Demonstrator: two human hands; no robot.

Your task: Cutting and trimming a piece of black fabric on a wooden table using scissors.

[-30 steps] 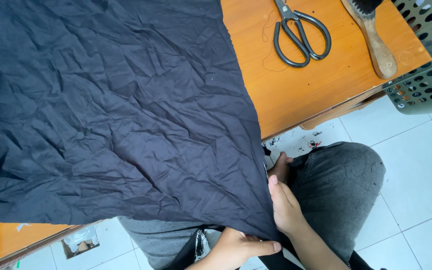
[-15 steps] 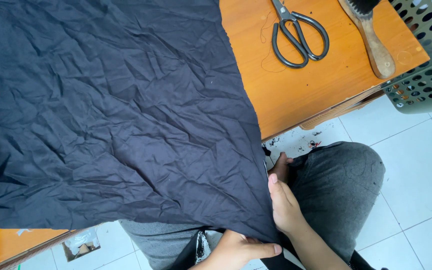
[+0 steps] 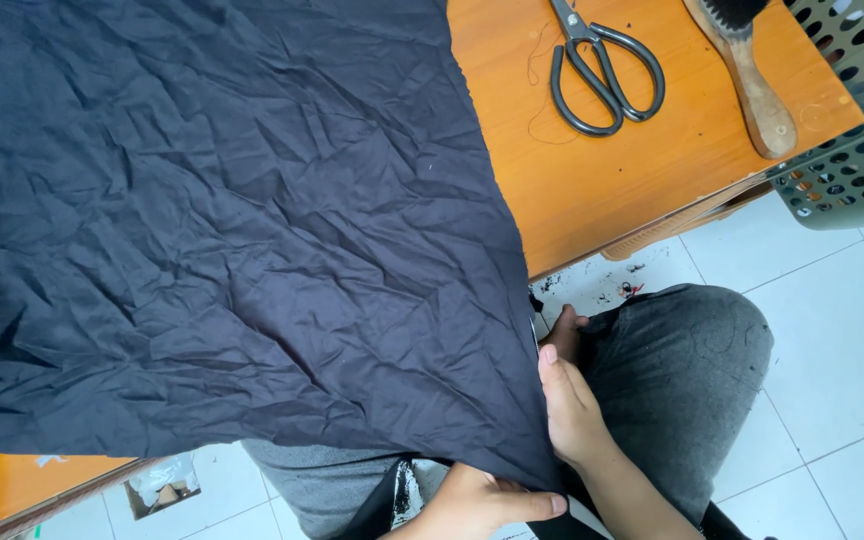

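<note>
One wrinkled dark navy cloth (image 3: 222, 230) drapes over the orange wooden table (image 3: 592, 190), its corner hanging off the near edge. There the left hand (image 3: 482, 500) pinches it; the right hand (image 3: 570, 400) lies flat alongside. Right of the cloth: one black scissors (image 3: 602, 70), one wooden brush (image 3: 752, 80), one perforated green basket (image 3: 857, 110)

Much of my dark cloth and both my hands sit partly out of sight.

The dark cloth (image 3: 222, 230) runs off the top and left edges and covers most of the orange table (image 3: 612, 170). My left hand (image 3: 477, 500) is cut by the bottom edge, fingertips under the cloth corner. My right hand (image 3: 567, 400) hides its palm against the hem. The wooden brush (image 3: 752, 80) and green basket (image 3: 852, 130) are cropped.
</note>
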